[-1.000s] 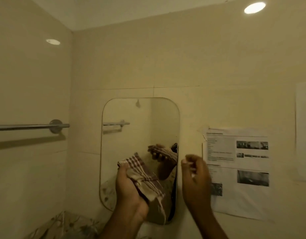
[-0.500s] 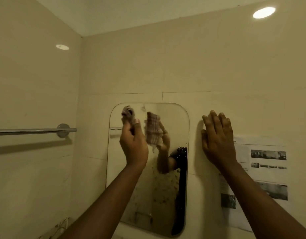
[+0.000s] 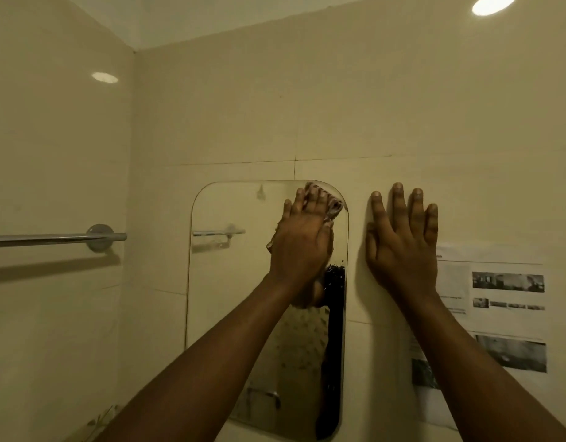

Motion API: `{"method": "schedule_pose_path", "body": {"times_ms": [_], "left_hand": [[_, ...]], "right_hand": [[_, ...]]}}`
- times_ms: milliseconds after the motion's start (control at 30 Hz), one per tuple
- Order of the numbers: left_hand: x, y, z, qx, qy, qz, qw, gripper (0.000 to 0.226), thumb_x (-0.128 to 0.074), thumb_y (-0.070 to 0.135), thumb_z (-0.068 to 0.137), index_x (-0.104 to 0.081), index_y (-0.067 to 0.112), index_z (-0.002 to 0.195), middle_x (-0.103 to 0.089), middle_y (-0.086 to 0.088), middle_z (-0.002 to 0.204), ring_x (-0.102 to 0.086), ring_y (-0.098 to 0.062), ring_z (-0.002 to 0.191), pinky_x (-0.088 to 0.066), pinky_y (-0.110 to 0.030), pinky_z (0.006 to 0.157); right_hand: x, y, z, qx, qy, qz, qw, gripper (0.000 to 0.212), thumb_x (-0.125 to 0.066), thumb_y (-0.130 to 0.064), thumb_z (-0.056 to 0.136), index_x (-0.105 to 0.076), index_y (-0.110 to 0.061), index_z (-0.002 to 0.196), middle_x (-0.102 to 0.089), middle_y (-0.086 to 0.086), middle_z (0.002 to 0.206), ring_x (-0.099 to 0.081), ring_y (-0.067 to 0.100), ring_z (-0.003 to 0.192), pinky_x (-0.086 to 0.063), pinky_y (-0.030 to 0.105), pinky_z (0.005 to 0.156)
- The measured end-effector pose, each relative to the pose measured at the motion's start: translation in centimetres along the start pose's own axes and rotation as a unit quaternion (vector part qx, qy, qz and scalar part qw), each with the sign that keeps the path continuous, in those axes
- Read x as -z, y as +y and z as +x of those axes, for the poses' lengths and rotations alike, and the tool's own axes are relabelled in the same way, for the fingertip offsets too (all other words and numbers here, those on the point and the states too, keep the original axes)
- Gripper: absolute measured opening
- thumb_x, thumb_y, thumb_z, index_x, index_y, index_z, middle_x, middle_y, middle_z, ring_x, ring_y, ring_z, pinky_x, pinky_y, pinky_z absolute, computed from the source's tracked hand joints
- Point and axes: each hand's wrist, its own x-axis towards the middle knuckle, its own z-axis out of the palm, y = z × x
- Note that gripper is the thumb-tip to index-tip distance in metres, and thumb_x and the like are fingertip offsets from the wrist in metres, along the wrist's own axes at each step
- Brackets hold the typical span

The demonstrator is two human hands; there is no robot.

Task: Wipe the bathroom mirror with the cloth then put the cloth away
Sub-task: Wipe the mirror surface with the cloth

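Observation:
A rounded rectangular mirror [image 3: 230, 298] hangs on the beige tiled wall. My left hand [image 3: 302, 244] presses the checked cloth [image 3: 334, 205] flat against the mirror's upper right corner, fingers straight over it; most of the cloth is hidden under the hand. Just right of the mirror, my right hand [image 3: 403, 240] lies flat on the wall tile, fingers spread and holding nothing.
A metal towel rail [image 3: 55, 239] is fixed to the left wall at mirror-top height. A printed paper sheet [image 3: 505, 314] with photos is stuck to the wall to the right of my right hand. Ceiling lights glare at the top right.
My left hand moved the cloth from the mirror's upper left across to its upper right corner and flattened onto it. My right hand stayed flat on the wall.

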Motion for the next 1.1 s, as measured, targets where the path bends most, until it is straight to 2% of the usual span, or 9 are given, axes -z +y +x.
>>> {"method": "schedule_pose_path", "body": {"times_ms": [100,200,300,400,533,667,933,1100], "left_hand": [[-0.7,-0.5,-0.1,-0.051,0.002,0.038,0.998,0.059,-0.054,0.023,0.104,-0.043,0.008,0.160,-0.039,-0.014,0.169,-0.025,-0.032,0.163,-0.016,-0.048,0.135],[-0.7,-1.3,-0.1,-0.122,-0.032,0.088,0.988,0.061,-0.047,0.028,0.106,-0.039,0.009,0.163,-0.031,-0.014,0.173,-0.020,-0.031,0.164,-0.019,-0.052,0.135],[-0.2,-2.3,-0.2,-0.192,-0.066,0.128,0.971,0.061,-0.037,0.031,0.110,-0.030,0.012,0.167,-0.023,-0.010,0.176,-0.013,-0.028,0.166,-0.015,-0.049,0.136],[0.2,-3.2,0.1,-0.207,-0.064,0.144,0.966,0.061,-0.032,0.032,0.110,-0.027,0.015,0.168,-0.021,-0.009,0.177,-0.010,-0.027,0.167,-0.012,-0.049,0.136],[0.1,-4.1,0.8,-0.178,-0.045,0.146,0.972,0.062,-0.032,0.031,0.109,-0.026,0.013,0.168,-0.021,-0.011,0.177,-0.009,-0.027,0.166,-0.013,-0.050,0.136],[0.3,-5.4,1.3,-0.133,-0.035,0.143,0.980,0.068,-0.037,0.028,0.106,-0.019,0.014,0.170,-0.013,-0.009,0.179,-0.002,-0.023,0.168,-0.004,-0.046,0.137],[2.6,-8.2,1.6,-0.057,-0.050,0.120,0.990,0.066,-0.028,0.032,0.109,-0.013,0.012,0.171,-0.005,-0.008,0.180,0.001,-0.025,0.168,-0.002,-0.047,0.137],[4.1,-10.2,1.4,0.008,-0.046,0.091,0.995,0.065,-0.026,0.026,0.109,-0.011,0.011,0.170,-0.003,-0.009,0.180,0.005,-0.024,0.167,0.001,-0.046,0.137]], "right_hand": [[-0.4,0.1,-0.1,0.004,0.005,-0.001,1.000,0.069,-0.031,-0.043,0.109,-0.019,-0.018,0.172,-0.007,0.019,0.179,0.000,0.042,0.166,-0.005,0.061,0.133],[-0.5,0.2,-0.1,0.006,0.002,-0.012,1.000,0.068,-0.029,-0.043,0.110,-0.017,-0.018,0.172,-0.005,0.019,0.179,0.001,0.042,0.166,-0.006,0.063,0.133],[-0.6,0.1,-0.1,0.004,-0.003,-0.013,1.000,0.068,-0.028,-0.044,0.111,-0.015,-0.018,0.172,-0.003,0.018,0.180,0.003,0.041,0.166,-0.005,0.062,0.133],[-0.6,0.2,-0.1,0.006,-0.003,-0.009,1.000,0.068,-0.028,-0.043,0.110,-0.015,-0.018,0.172,-0.002,0.018,0.180,0.004,0.042,0.166,-0.005,0.063,0.133],[-0.7,0.2,-0.2,0.005,-0.005,-0.007,1.000,0.069,-0.028,-0.043,0.110,-0.014,-0.018,0.172,-0.002,0.018,0.180,0.004,0.041,0.166,-0.006,0.063,0.132],[-0.6,0.2,-0.2,0.004,-0.007,-0.005,1.000,0.069,-0.027,-0.044,0.110,-0.014,-0.018,0.172,-0.003,0.018,0.180,0.003,0.042,0.166,-0.006,0.063,0.132],[-0.6,0.2,-0.2,0.002,-0.012,0.004,1.000,0.068,-0.027,-0.044,0.111,-0.014,-0.018,0.173,-0.002,0.017,0.180,0.003,0.041,0.166,-0.006,0.063,0.132],[-0.5,0.2,-0.2,0.001,-0.013,0.001,1.000,0.068,-0.026,-0.044,0.110,-0.014,-0.018,0.172,-0.002,0.018,0.180,0.004,0.041,0.166,-0.005,0.062,0.133]]}}
